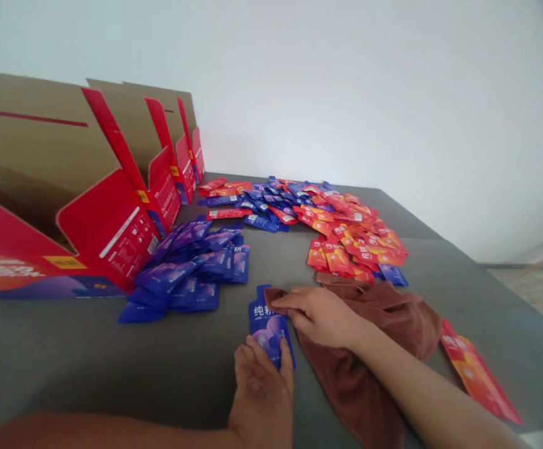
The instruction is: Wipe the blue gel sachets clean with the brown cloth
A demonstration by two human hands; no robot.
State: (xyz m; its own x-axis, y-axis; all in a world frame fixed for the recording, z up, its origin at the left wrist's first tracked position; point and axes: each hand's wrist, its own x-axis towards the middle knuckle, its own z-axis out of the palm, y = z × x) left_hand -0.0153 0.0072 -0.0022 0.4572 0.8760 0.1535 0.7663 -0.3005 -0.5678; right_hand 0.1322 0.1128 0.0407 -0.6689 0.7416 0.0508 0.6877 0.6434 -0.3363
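Observation:
A blue pouch point(266, 325) with white characters and purple shapes lies flat on the grey table point(215, 374). My left hand point(261, 386) grips its lower end, with fingers on the front and the thumb at the right edge. Bunched in my right hand point(322, 317) is a brown cloth point(393, 321). Its tip presses against the pouch's upper right part and covers some of the print. The rest of the cloth spreads to the right under my right forearm.
Left of my hands lies a heap of blue pouches point(191, 268). Open red boxes point(112, 231) stand in a row at the left. A mixed pile of red and blue pouches point(299, 199) covers the back. One larger red packet point(480, 374) rests at the right edge.

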